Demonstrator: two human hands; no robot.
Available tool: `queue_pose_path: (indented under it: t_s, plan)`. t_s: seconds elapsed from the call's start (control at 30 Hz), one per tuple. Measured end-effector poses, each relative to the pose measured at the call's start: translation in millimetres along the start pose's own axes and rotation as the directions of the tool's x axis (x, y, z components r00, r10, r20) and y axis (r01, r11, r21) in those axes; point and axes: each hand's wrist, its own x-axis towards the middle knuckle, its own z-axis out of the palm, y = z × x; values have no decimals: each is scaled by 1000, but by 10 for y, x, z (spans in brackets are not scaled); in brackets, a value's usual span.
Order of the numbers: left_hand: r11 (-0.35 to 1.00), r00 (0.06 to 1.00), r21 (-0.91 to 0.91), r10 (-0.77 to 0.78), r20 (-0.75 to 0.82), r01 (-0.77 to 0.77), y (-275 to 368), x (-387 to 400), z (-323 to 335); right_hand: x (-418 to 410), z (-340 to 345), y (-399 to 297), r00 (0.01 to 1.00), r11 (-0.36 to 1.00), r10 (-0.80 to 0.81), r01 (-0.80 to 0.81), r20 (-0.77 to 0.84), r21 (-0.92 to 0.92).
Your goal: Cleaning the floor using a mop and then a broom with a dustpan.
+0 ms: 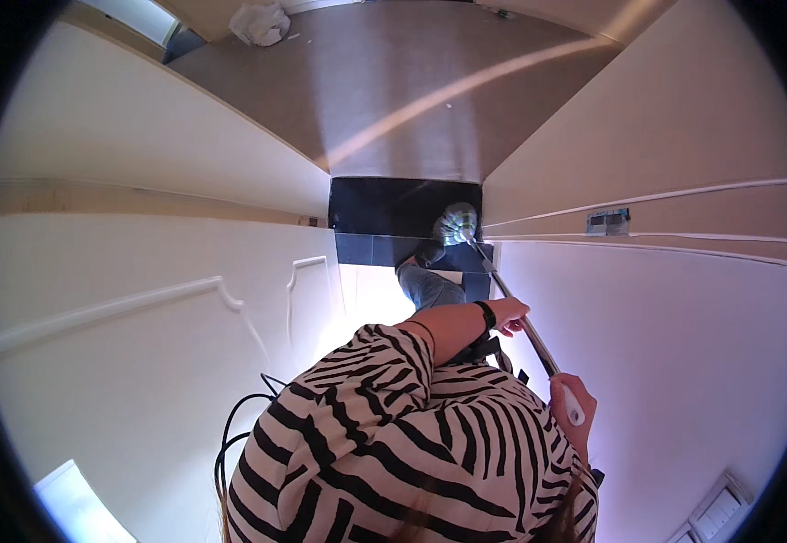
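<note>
A mop runs diagonally along my right side, its metal pole ending in a white grip. My left hand, with a black band on the wrist, reaches across my body and holds the pole partway down. Around the white grip at the top end, my right hand is closed. The pale mop head, with greenish bands, rests on the dark tiled floor strip by the right wall. A dark shoe stands just behind the mop head.
White walls with moulding close in on the left, and a plain wall on the right. A wall plate edged with blue tape is at right. Past the dark strip, a grey-brown floor bears small scraps and a white plastic bag.
</note>
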Motion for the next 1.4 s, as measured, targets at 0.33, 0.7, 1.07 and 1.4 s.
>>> queue_pose_path:
  t_s: [0.33,0.7,1.07,1.4]
  plan:
    - [985,989,-139,91,-116,-107,-75,-296,-24,105,94,-289,997,995,56,-60,44,85]
    - [845,911,-383,255,-323,-373,-763,-1164,-1071,299,839,-551,896,975,-191,128,400,180]
    - [849,907,-427,131,-401,-311,-1355,-1705,-1271,-42,1221,-721,793,935,-277,353,542,-39]
    - [871,967,-465,39,-251,-156,-1674,-1795,-1039,-522,1236,-552,859,960,-279,263,428,99]
